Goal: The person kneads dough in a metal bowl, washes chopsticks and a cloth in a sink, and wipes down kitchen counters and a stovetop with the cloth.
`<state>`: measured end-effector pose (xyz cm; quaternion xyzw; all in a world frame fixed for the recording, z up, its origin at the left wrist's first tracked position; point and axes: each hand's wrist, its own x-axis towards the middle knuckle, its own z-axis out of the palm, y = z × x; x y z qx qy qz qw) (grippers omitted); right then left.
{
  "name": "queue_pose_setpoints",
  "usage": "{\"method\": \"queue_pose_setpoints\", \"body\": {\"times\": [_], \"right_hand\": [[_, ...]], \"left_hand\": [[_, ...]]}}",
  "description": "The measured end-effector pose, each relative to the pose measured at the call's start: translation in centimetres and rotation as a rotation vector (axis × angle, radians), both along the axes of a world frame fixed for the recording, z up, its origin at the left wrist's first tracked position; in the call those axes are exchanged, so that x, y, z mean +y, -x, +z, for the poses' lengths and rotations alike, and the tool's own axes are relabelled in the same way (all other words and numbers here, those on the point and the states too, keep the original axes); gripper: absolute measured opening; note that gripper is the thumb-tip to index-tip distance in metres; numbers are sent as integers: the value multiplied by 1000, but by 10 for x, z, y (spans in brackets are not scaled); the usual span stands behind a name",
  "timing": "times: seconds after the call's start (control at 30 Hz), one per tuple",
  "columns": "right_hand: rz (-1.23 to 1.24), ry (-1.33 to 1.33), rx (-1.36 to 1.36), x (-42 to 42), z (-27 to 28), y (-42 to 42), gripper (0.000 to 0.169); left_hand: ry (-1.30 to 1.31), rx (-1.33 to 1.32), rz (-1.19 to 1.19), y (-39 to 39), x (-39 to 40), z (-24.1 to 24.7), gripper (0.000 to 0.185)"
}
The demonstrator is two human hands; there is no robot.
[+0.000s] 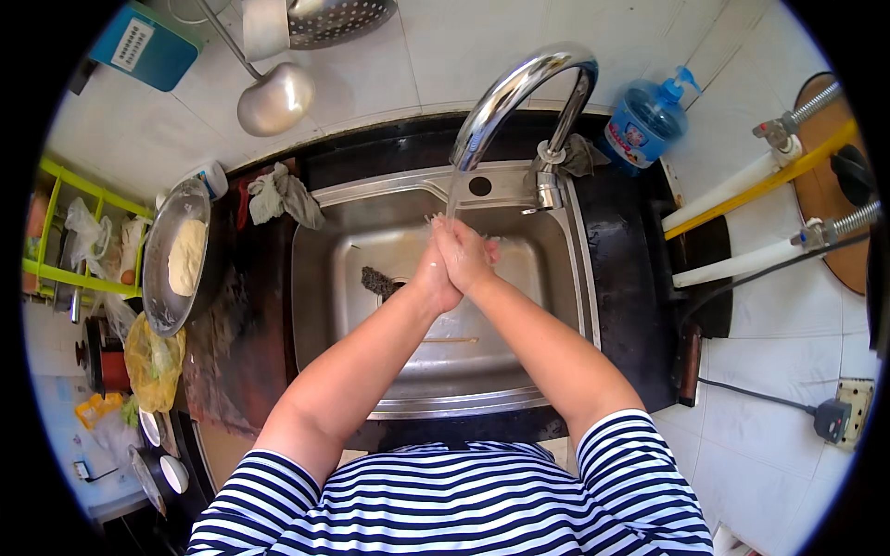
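Observation:
Water runs from the curved chrome faucet onto my two hands, which are pressed together over the stainless steel sink. My left hand and my right hand touch palm to palm, and no object shows in either. Parts of the fingers are hidden by the overlap and the water. In the basin, a dark scouring pad lies by the drain, left of my wrists. A thin wooden stick rests on the sink floor behind my forearms.
Left of the sink are a grey rag and a metal bowl with dough. A blue soap pump bottle stands at the back right. A ladle hangs on the wall. Pipes run along the right.

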<state>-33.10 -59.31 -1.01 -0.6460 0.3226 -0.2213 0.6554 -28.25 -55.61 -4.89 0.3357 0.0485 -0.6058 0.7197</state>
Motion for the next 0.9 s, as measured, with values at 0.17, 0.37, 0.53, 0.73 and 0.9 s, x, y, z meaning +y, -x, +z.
{"method": "queue_pose_setpoints", "body": {"times": [0.17, 0.37, 0.53, 0.73, 0.9], "right_hand": [[105, -378, 107, -14, -2, -17, 37], [-148, -534, -84, -5, -45, -44, 26], [238, 377, 18, 12, -109, -18, 20], [595, 640, 552, 5, -192, 40, 37], [398, 824, 620, 3, -192, 43, 33]], "left_hand": [[112, 138, 229, 0, -1, -15, 29], [414, 636, 302, -4, 13, -31, 26], [103, 367, 253, -31, 40, -142, 26], [-825, -1724, -415, -75, 94, -163, 36], [-946, -2136, -686, -86, 134, -164, 44]]}}
